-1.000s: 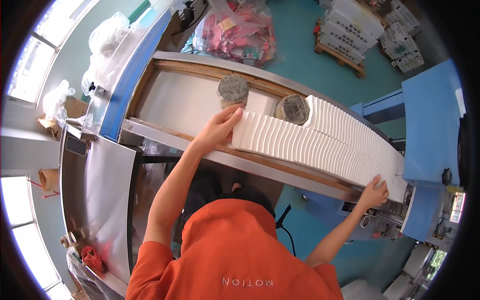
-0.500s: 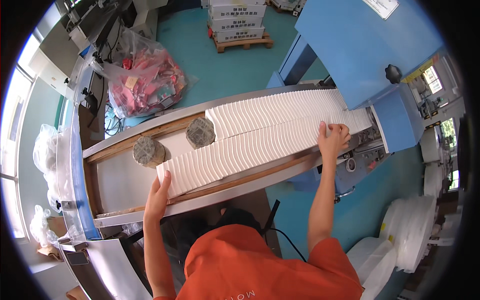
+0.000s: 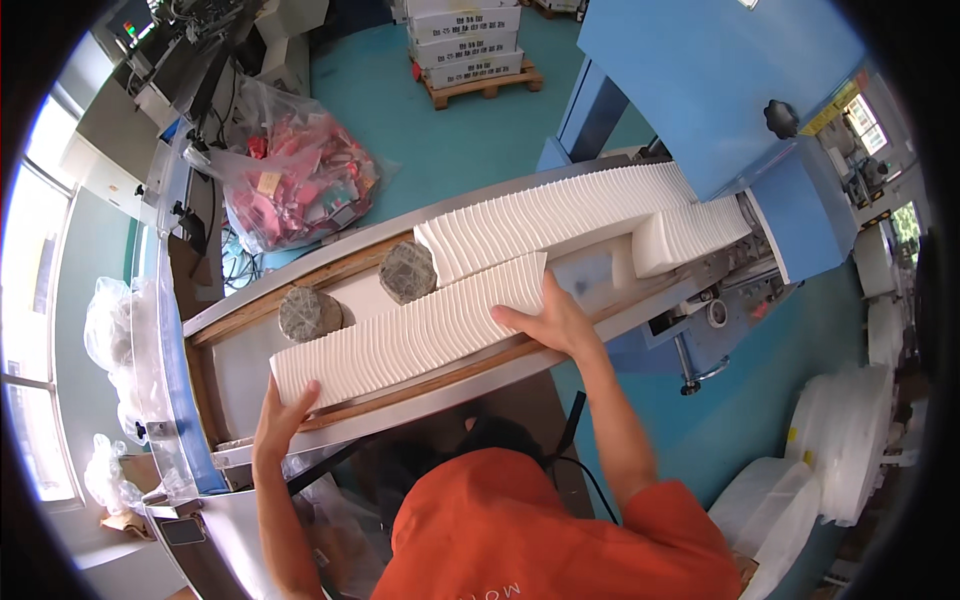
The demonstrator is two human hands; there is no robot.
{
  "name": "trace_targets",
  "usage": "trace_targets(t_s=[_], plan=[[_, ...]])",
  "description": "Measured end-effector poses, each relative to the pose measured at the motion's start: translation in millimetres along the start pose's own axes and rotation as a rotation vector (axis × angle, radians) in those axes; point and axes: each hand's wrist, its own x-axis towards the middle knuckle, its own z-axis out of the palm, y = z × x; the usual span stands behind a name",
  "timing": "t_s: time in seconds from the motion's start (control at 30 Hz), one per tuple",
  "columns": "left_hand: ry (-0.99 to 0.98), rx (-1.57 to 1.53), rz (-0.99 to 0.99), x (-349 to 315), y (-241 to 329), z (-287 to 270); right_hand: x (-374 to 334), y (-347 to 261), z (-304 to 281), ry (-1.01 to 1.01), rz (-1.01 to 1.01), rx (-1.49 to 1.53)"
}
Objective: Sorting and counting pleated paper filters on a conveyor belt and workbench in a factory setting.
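My left hand (image 3: 283,415) presses on the left end of a long row of thin white pieces (image 3: 410,328) packed face to face, its thumb along the near side. At the row's other end my right hand (image 3: 556,318) grips it, thumb on top and fingers wrapped over the end face. The row lies at the near side of a long shallow trough (image 3: 240,385). Behind it runs a second white row (image 3: 560,212), reaching to the blue machine. Two round grey blocks, a left one (image 3: 311,315) and a right one (image 3: 408,272), stand just beyond the held row.
A shorter white row (image 3: 690,238) sits by the blue machine (image 3: 720,90) at the trough's right end. A clear bag of red scraps (image 3: 300,175) lies beyond the trough. Farther off, boxes (image 3: 465,45) are stacked on a pallet (image 3: 487,86). Large white rolls (image 3: 850,440) stand at right.
My right hand has moved left, from near the machine to the middle of the row. The near row is now split, with a gap to the short part by the machine. The held part has shifted left.
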Motion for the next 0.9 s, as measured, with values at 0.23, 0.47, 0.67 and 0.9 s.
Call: trace_targets(t_s=[0.23, 0.47, 0.67, 0.9], plan=[[0.109, -0.26, 0.028, -3, -13, -11, -16, -25, 4, -0.02, 0.161, 0.486], [0.326, -0.55, 0.195, -75, -57, -99, -36, -110, 46, 0.017, -0.007, 0.325], [0.716, -0.826, 0.058, -232, -175, -147, -42, -219, 173, -0.428, -0.349, 0.288], [1.474, -1.119, -0.34, -427, -289, -36, -149, -327, 440, -1.347, -0.502, 0.185]])
